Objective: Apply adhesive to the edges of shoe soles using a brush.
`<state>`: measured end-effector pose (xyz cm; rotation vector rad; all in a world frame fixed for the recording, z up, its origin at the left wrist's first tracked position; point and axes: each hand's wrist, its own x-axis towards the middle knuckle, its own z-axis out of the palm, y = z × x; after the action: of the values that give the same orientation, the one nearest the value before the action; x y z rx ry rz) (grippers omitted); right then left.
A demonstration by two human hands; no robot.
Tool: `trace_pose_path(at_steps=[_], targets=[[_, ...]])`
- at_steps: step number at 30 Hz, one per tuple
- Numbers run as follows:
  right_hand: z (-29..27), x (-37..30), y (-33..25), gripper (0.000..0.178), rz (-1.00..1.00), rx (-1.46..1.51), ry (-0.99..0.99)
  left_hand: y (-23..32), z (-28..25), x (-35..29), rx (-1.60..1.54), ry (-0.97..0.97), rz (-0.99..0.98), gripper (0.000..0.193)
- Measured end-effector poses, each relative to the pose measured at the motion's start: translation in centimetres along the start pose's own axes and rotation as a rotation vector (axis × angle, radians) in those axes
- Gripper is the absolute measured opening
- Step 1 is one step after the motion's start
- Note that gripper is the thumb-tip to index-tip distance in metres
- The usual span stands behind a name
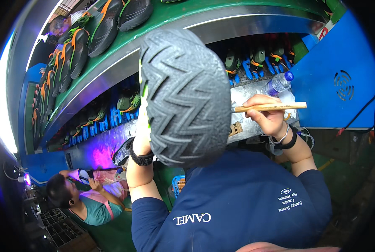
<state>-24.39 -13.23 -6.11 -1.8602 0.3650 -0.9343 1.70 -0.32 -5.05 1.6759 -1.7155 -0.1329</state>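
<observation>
A long green-topped shelf with a shiny metal edge (238,9) sweeps across the upper part of the view, with a blue metal housing with a curved vent (334,71) at the right. Below them the person's navy short-sleeved shirt (238,197) fills the lower middle. The large black-soled shoe with a zigzag tread (185,98) is held up in the centre, its sole toward the camera and a strip of lime green along its left edge. At lower left sits a co-worker in a teal top (97,208). Black shoes with orange trim (102,35) line the shelf, and beneath it a grey metal counter (251,131) passes behind the raised shoe. The left hand (143,137) is mostly hidden behind that shoe, so I cannot tell how its fingers are set. The right hand (266,114) has its fingers pinching a slim, pale wooden-handled tool (290,106), whose far end meets the shoe's right edge in view; contact is unclear. Just behind that hand is a clear plastic bottle with a purple-blue cap (276,85).
</observation>
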Motion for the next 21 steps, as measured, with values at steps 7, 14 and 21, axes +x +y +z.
trace_pose_path(at_steps=[7, 14, 21], targets=[[0.4, -1.1, -1.0, 0.013, 0.055, 0.136, 0.013, -0.6, -0.5, -1.2, -1.225, -0.006, -0.323, 0.054], [0.1, -1.3, -0.4, 0.012, 0.097, 0.199, 0.083, 3.7, -1.8, 2.8, -0.384, -0.283, -0.136, 0.05], [-0.7, 0.7, 0.1, 0.012, -0.116, 0.004, 0.064, 3.9, -0.1, 4.4, -0.914, -0.168, -0.276, 0.059]])
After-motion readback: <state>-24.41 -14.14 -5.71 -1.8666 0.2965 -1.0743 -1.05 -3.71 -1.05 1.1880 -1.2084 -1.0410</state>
